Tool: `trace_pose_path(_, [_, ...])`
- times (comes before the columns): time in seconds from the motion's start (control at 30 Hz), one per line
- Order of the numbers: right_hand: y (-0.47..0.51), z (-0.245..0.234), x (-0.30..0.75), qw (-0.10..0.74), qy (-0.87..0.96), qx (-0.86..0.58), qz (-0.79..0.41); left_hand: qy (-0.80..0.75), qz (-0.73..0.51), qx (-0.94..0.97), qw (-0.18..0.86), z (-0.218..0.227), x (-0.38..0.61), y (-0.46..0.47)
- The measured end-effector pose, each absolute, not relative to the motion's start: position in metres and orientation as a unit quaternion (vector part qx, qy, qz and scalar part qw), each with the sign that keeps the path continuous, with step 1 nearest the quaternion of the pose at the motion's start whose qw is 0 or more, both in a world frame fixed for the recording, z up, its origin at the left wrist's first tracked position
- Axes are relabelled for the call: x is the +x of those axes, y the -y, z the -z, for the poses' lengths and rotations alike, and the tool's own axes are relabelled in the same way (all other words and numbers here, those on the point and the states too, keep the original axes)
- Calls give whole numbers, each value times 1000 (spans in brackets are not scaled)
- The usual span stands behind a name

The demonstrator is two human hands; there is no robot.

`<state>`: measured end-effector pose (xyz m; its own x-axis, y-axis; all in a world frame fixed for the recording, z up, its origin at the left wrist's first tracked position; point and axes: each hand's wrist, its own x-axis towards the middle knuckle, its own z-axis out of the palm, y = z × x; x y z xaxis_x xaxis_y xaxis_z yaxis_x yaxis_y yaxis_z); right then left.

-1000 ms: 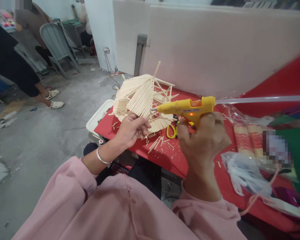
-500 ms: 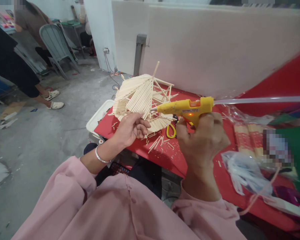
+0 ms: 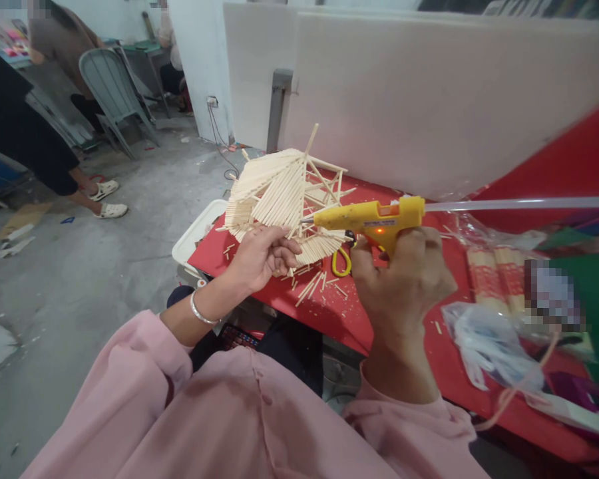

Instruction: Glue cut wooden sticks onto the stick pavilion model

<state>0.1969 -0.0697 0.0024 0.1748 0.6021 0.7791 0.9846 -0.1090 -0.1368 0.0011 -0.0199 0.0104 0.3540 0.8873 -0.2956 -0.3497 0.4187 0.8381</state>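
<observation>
A model built of thin wooden sticks (image 3: 279, 189) stands on the red tabletop, with a sloping roof of sticks laid side by side. My left hand (image 3: 269, 251) is at its near lower edge, fingers curled and thumb pressed against the stick ends. My right hand (image 3: 406, 276) grips a yellow hot glue gun (image 3: 364, 218) with an orange light on. The metal nozzle points left and reaches the roof's lower right edge, close to my left thumb. A clear glue stick (image 3: 519, 203) sticks out behind the gun. What the left fingertips pinch is partly hidden.
Loose stick pieces (image 3: 312, 287) and yellow-handled scissors (image 3: 341, 261) lie near the model. Packs of sticks (image 3: 494, 273) and a plastic bag (image 3: 489, 339) lie on the red table (image 3: 339, 319) at right. A white board (image 3: 429, 100) stands behind. People stand and sit at far left.
The rear of the glue gun has dipped slightly with my right hand, while its nozzle stays at the roof edge. My left hand and the model show almost no movement.
</observation>
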Motion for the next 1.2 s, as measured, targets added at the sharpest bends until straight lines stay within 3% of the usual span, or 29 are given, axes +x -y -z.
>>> trace_pose_path(1.2, [69, -4, 195, 344, 575, -687, 281, -368, -426, 340, 753, -5, 0, 19])
